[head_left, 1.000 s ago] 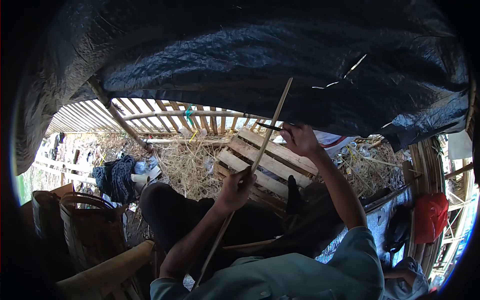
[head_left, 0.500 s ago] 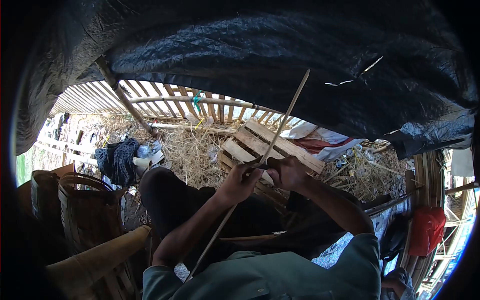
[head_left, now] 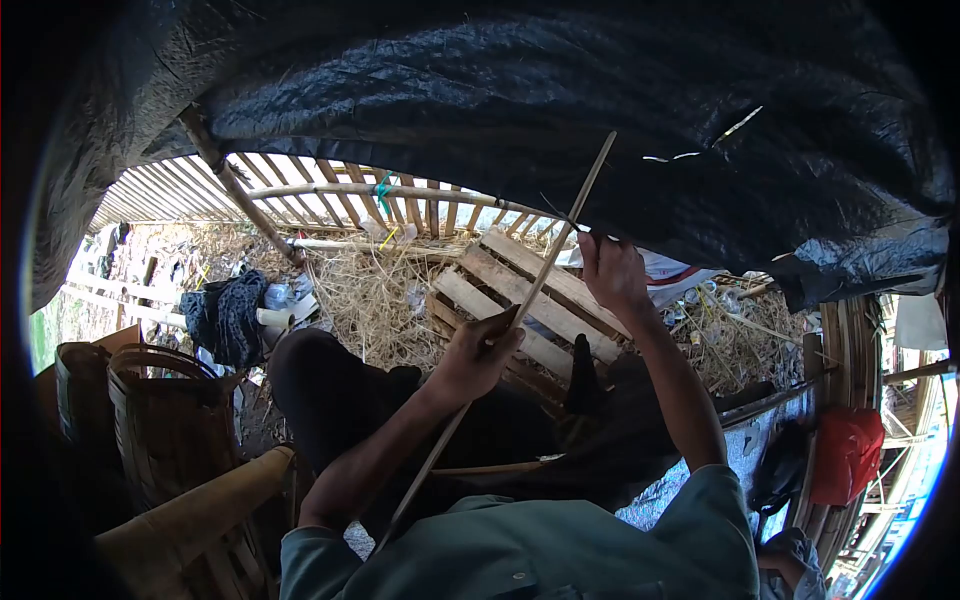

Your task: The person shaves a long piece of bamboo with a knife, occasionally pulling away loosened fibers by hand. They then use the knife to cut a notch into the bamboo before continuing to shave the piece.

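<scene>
A long, thin bamboo strip [head_left: 552, 262] runs diagonally from beside my torso up toward the black sheet. My left hand [head_left: 474, 356] is closed around the strip near its middle, above my lap. Farther up, my right hand [head_left: 614, 272] is closed on a knife, mostly hidden in the fist. Its thin dark blade [head_left: 562, 216] crosses the strip below the upper tip.
A wooden slatted pallet [head_left: 488, 290] lies in front of me on straw [head_left: 375, 305]. Woven baskets [head_left: 165, 420] and a thick bamboo pole [head_left: 200, 505] stand at my left. Black sheeting [head_left: 480, 110] hangs low overhead. A red bag [head_left: 847, 455] is at the right.
My right hand has moved up and away along the strip with the knife, from beside my left hand to near the upper end. The left hand keeps its grip, slightly lower.
</scene>
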`<state>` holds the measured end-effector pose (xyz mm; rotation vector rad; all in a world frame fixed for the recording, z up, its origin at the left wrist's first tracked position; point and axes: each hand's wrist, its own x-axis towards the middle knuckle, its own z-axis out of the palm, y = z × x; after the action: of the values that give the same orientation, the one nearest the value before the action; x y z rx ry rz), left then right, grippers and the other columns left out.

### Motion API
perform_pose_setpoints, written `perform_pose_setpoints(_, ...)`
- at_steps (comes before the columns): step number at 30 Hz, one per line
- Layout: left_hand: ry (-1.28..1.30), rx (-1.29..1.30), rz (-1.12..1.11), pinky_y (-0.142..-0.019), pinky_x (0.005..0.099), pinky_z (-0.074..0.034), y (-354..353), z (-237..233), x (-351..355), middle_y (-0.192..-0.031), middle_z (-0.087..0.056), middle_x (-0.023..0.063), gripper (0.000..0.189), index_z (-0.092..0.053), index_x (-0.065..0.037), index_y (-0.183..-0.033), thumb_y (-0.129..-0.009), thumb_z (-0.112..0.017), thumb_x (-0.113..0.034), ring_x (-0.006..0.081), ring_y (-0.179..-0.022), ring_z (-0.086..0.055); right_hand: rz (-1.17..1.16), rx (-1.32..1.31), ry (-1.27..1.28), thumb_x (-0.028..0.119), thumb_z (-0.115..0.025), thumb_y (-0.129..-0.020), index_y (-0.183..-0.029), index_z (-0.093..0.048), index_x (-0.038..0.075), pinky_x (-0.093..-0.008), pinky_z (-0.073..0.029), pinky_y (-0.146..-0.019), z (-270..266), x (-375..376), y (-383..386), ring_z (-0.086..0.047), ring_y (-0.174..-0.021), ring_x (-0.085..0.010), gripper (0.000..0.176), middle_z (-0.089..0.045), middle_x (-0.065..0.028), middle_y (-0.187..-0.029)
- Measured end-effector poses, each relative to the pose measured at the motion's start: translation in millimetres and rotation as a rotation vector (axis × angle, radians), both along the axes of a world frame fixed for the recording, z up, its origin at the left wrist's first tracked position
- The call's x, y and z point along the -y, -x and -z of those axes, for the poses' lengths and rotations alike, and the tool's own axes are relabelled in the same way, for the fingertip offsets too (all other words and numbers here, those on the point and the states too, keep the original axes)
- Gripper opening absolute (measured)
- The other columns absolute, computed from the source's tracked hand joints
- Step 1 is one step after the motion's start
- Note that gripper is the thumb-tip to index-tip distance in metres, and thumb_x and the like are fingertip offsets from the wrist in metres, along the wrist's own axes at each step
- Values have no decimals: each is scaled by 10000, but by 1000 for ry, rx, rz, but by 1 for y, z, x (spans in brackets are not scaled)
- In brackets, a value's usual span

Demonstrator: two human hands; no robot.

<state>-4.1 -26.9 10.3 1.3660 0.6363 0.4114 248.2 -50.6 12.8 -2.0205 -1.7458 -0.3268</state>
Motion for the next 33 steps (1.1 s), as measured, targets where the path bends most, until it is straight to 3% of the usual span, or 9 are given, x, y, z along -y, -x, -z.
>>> perform_pose_setpoints(1,1,9,-27,-593,259,-447,-2,2,-2,-759,-628,76,361,-554,43,-1210,-937,-561,-192,62,-683,-535,-44,-30,-3,296,-484,-956,-795,-622,41,-450,-506,-474,-1,-1,4,-620,-536,-356,332,-578,-180,-552)
perform_pose_setpoints(8,32,32,-24,-539,253,-409,2,0,-10,-680,-556,21,296,-578,38,-1138,-935,-565,-176,47,-617,-468,-230,-594,283,251,-440,-974,-817,-605,-4,-466,-440,-536,-3,19,53,-572,-561,-417,341,-561,-212,-571)
perform_pose_setpoints(11,-57,2,-42,-518,258,-392,4,1,-13,-640,-538,17,241,-602,21,-1076,-928,-571,-166,48,-588,-450,-357,-428,290,262,-443,-974,-810,-594,-10,-467,-433,-536,-3,32,71,-568,-559,-408,352,-547,-229,-577)
perform_pose_setpoints(15,-318,136,-147,-467,255,-361,0,20,-5,-579,-491,17,205,-604,12,-1002,-956,-517,-169,54,-505,-440,-404,-599,330,229,-439,-967,-796,-590,-4,-461,-442,-529,-2,35,86,-556,-523,-420,326,-547,-234,-577)
perform_pose_setpoints(20,-353,63,-156,-499,321,-388,-4,19,-4,-602,-521,134,136,-592,13,-889,-908,-562,-119,121,-532,-492,-296,-207,260,326,-478,-947,-797,-611,35,-442,-474,-475,7,38,86,-589,-498,-353,354,-575,-170,-562)
perform_pose_setpoints(26,-295,-17,-74,-558,278,-411,-6,18,-10,-655,-562,63,201,-629,7,-1033,-939,-526,-138,96,-604,-509,-265,-76,229,384,-500,-929,-775,-635,68,-415,-503,-475,11,28,79,-614,-496,-314,377,-599,-128,-560)
perform_pose_setpoints(28,-252,16,-108,-584,273,-428,-10,19,7,-685,-576,63,237,-603,20,-1105,-938,-534,-133,89,-632,-523,-121,82,71,383,-486,-939,-732,-621,57,-415,-514,-472,26,18,62,-623,-506,-326,409,-594,-132,-538)
perform_pose_setpoints(29,-237,27,-110,-596,270,-437,-12,21,18,-700,-583,62,263,-590,27,-1141,-937,-538,-131,86,-645,-530,132,-3,214,367,-471,-952,-676,-609,56,-418,-516,-454,1,1,23,-623,-504,-340,438,-581,-146,-514)
perform_pose_setpoints(33,-260,31,-82,-578,286,-444,-19,3,18,-666,-566,107,247,-579,74,-1086,-917,-564,-106,79,-643,-526,43,50,-108,302,-509,-947,-636,-612,72,-431,-496,-420,15,1,-4,-615,-482,-347,400,-579,-157,-504)
